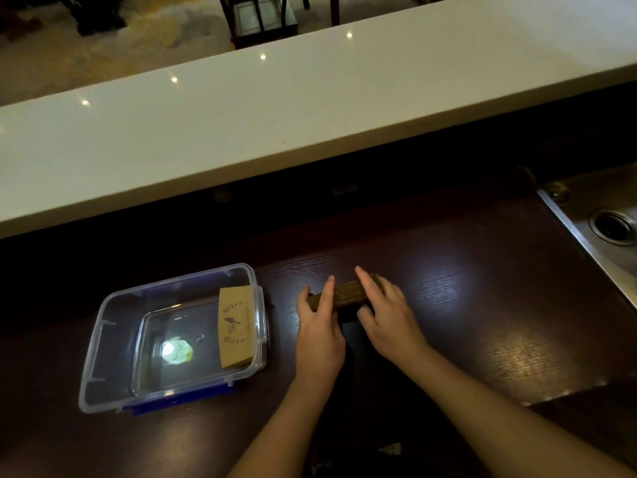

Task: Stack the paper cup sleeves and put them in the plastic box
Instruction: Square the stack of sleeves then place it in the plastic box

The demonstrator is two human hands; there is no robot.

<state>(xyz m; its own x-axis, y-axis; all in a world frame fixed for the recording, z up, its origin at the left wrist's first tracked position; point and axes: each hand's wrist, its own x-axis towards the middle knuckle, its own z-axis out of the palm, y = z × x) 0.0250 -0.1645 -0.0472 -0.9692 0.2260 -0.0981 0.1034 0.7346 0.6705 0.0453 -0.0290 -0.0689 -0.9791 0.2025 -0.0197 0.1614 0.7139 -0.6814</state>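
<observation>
A stack of brown paper cup sleeves stands on edge on the dark wooden counter, seen from its ribbed side. My left hand grips the stack's left end, fingers over the top. My right hand grips its right end, with the index finger stretched over the far side. To the left stands a clear plastic box with blue clips. One stack of printed brown sleeves leans inside it against the right wall.
A steel sink with a drain sits at the right edge of the counter. Along the far side runs a raised white bar top. Dark counter surface stretches between the sleeves and the sink.
</observation>
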